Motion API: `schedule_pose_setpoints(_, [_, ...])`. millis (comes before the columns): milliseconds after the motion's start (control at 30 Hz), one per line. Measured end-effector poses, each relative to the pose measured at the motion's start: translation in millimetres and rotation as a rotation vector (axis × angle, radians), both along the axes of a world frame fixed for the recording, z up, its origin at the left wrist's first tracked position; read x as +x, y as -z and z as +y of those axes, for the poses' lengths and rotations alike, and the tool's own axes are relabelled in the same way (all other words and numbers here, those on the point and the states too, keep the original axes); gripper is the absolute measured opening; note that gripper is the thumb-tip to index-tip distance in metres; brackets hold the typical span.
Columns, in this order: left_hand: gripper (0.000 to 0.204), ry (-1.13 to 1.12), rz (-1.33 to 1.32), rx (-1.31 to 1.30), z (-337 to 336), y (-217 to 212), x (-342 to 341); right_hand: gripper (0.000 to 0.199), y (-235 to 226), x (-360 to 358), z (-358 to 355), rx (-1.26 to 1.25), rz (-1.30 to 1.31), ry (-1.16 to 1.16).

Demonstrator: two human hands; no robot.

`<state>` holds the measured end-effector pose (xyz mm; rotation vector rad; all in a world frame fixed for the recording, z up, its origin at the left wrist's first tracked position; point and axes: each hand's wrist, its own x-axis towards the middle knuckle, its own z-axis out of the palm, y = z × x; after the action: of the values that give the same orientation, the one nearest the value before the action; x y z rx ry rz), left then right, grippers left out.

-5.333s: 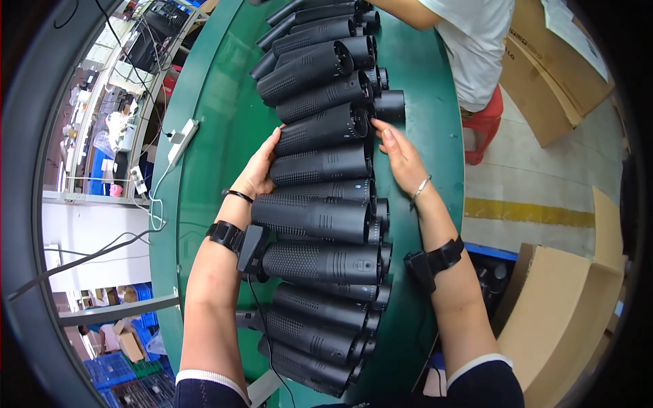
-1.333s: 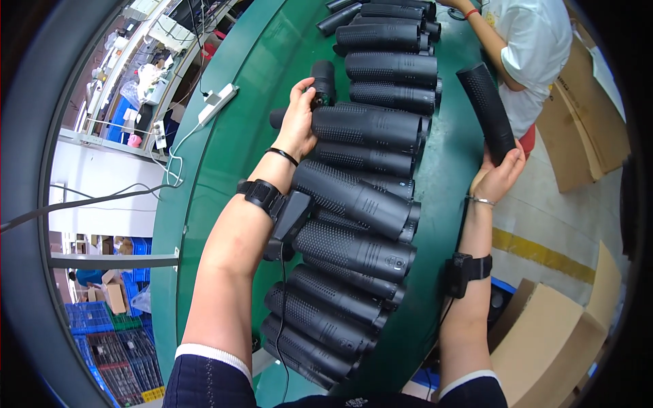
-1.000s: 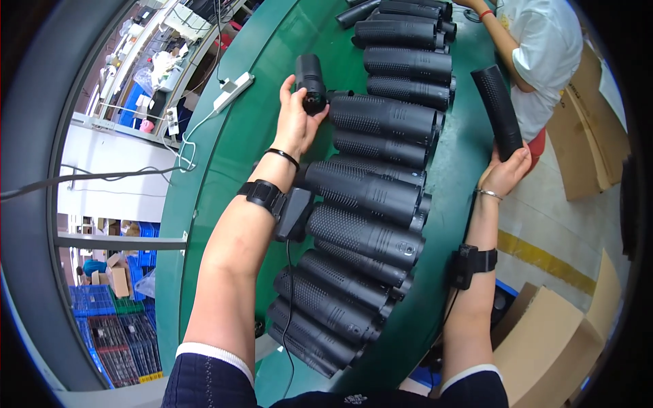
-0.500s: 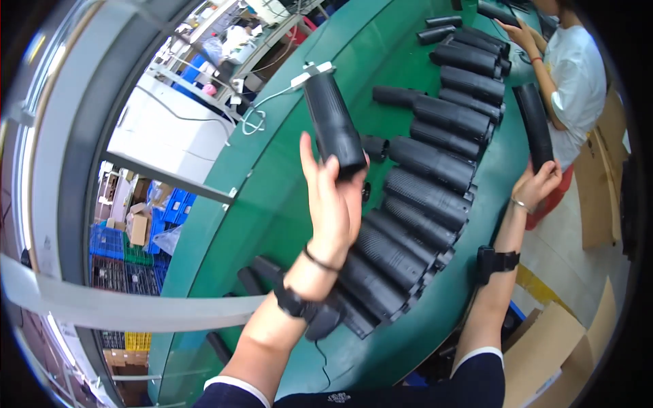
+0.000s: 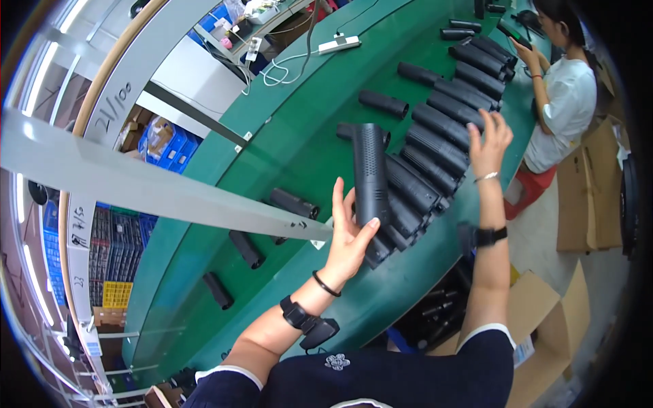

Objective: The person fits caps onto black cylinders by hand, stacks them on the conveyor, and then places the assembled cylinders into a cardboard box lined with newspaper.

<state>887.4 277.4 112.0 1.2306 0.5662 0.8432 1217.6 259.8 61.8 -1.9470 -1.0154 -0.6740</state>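
Note:
My left hand (image 5: 350, 248) grips the lower end of a black ribbed tube (image 5: 371, 170), a hollow-looking plastic part with rows of small holes. The tube stands nearly upright, slightly above the near end of a row of similar black tubes (image 5: 435, 139) lying side by side on the green bench. My right hand (image 5: 491, 146) is open with its fingers spread, over the right ends of that row. Nothing shows in it. Whether its fingertips touch a tube, I cannot tell.
More black tubes (image 5: 383, 103) lie scattered on the green bench (image 5: 306, 153). A pale metal bar (image 5: 170, 183) crosses on the left. A white power strip (image 5: 339, 45) lies at the far edge. A co-worker (image 5: 568, 88) sits at the right, beyond an open cardboard box (image 5: 568, 316).
My right hand held a black tube off to the right; now it is free and over the row. My left hand has come nearer and lower with a tube in it.

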Motion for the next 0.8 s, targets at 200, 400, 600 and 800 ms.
schedule_pose_setpoints(200, [0.098,0.184,-0.03,0.081,-30,-2,15,0.081,-44,-164,-36,0.032,1.468,-1.027])
schedule_pose_setpoints(400, [0.058,0.3,0.337,0.209,-46,6,-45,0.081,-38,-88,-15,-0.584,0.463,-0.523])
schedule_pose_setpoints(600, [0.025,0.237,0.558,0.067,-47,7,-145,0.063,-13,-94,-14,-0.781,0.286,-0.348])
schedule_pose_setpoints(800, [0.023,0.0,0.585,-0.055,-68,18,-232,0.042,-25,-122,-118,-0.409,0.692,-0.656])
